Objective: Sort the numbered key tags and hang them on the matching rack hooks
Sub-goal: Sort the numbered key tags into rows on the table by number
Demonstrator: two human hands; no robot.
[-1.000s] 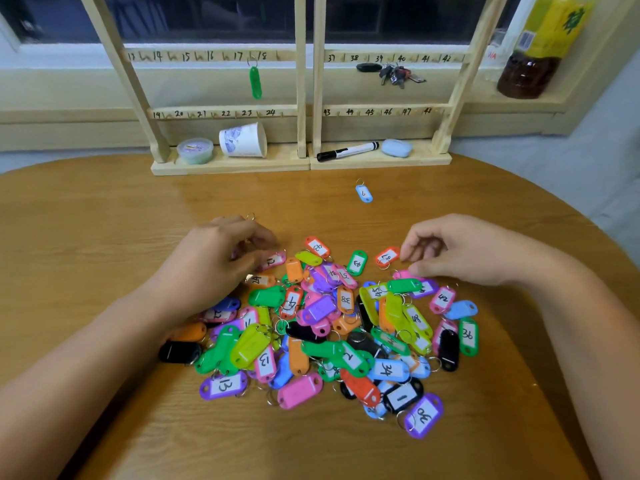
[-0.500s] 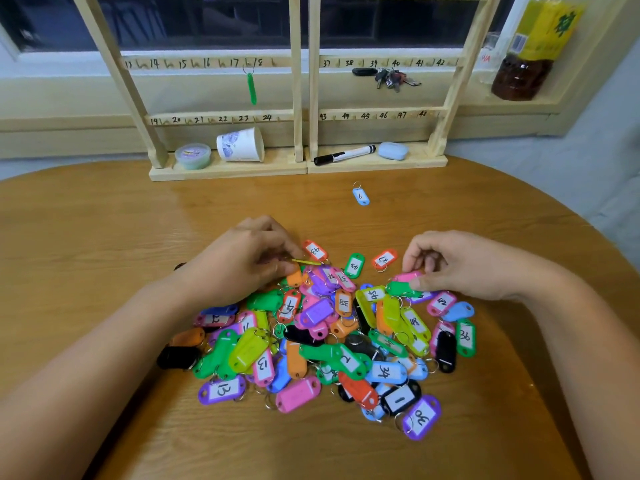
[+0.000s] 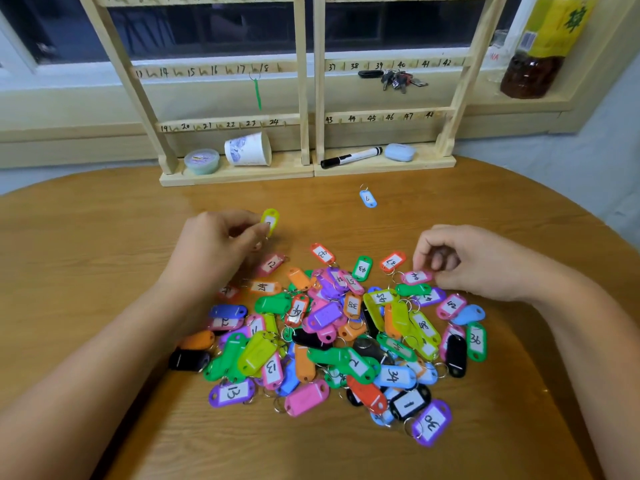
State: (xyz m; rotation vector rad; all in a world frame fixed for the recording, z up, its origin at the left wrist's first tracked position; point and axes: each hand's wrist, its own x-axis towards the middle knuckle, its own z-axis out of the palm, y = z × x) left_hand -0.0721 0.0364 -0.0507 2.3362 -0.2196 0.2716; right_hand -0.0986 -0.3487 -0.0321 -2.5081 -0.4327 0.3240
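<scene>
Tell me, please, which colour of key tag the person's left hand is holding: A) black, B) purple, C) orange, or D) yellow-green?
D: the left hand pinches a yellow-green tag just beyond the far edge of the pile, while the right hand pinches a pink tag at the pile's edge.

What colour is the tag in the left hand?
Yellow-green plastic key tag, head view.
</scene>
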